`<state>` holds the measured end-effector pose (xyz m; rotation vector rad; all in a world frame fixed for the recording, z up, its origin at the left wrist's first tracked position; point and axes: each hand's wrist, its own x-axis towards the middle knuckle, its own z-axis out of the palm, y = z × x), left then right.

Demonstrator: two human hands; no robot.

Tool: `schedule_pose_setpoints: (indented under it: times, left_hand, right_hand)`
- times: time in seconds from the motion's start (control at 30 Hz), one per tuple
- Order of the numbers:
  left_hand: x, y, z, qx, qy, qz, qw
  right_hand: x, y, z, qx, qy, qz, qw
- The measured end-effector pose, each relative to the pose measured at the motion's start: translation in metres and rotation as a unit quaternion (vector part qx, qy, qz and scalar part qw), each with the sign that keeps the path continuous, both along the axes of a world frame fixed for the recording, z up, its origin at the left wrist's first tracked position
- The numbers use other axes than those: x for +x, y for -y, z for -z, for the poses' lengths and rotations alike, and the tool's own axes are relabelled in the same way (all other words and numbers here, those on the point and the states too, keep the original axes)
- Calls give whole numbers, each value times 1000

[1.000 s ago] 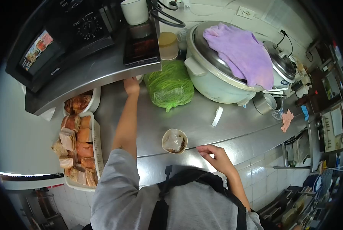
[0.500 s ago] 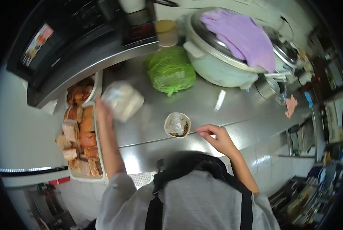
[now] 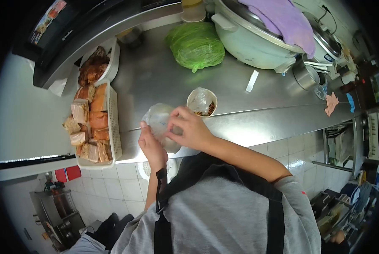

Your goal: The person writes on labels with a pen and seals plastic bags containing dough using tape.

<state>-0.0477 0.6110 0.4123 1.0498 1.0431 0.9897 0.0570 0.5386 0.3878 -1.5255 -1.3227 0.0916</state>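
In front of my chest, near the counter's front edge, I hold a clear plastic bag (image 3: 157, 116) with whitish, round-looking contents. My left hand (image 3: 152, 146) grips its near left side, thumb pointing up. On the right side, my right hand (image 3: 187, 129) is closed in a pinch at the bag, fingertips bent against it. What exactly is inside the bag cannot be made out. Just beyond my right hand stands a paper bowl (image 3: 188, 101) containing a crumpled clear bag (image 3: 202, 100) and some dark brown bits.
On the left are a basket (image 3: 114, 127) of roasted meat pieces and a white tray (image 3: 113, 63) of darker meat. A green bag (image 3: 196, 46) and a large pot (image 3: 244, 46) under a purple cloth (image 3: 291, 25) stand behind. A white strip (image 3: 252, 81) lies rightward.
The plastic bag has come from the left, by the meat trays, to in front of my chest. My right hand has moved left from beside the bowl to the bag. The view has shifted.
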Motion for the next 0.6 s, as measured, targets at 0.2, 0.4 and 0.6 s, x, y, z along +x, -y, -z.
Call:
schedule_pose_setpoints:
  times: [0.2,0.4,0.6]
  left_hand:
    - [-10,-5,8,20,15,70,997]
    - [-12,-35,-1,59,98,9,993]
    - [-19,-54,23,114,27,8,993]
  right_hand:
    - [4,-32,-1,28,24,15,999]
    - [16,-59,-10,-85,-129,-131,979]
    - [-2,-39,-8,-82,-71,-160,981]
